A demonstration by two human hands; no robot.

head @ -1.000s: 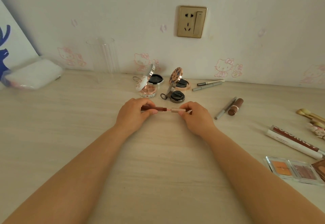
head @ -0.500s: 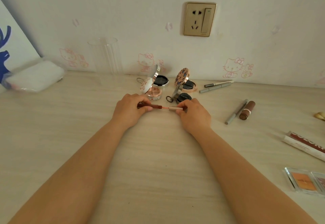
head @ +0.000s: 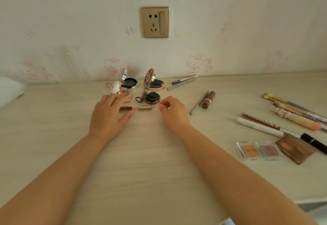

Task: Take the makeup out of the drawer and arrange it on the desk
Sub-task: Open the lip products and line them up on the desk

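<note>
A lip gloss lies on the desk (head: 141,154), pulled partly apart: its dark red tube (head: 126,108) at the left, a thin wand in the middle, its beige cap (head: 144,108) at the right. My left hand (head: 108,114) hovers over the tube's left end with fingers spread and relaxed, the thumb stretched just below the tube. My right hand (head: 172,112) sits a little right of the cap, apart from it, with fingers loosely curled and nothing in them. Behind the gloss stand several opened compacts (head: 153,97).
Two pencils (head: 184,80) lie at the back, and another pencil (head: 199,105) beside a brown lipstick (head: 208,99). At the right are brushes (head: 290,107), boxed tubes (head: 260,124), eyeshadow palettes (head: 260,151) and a black mascara (head: 315,142). A clear holder (head: 74,64) stands against the wall.
Both hands have let go of the lip gloss, which now rests on the desk. My right hand drew back to the right; my left hand's fingers opened out.
</note>
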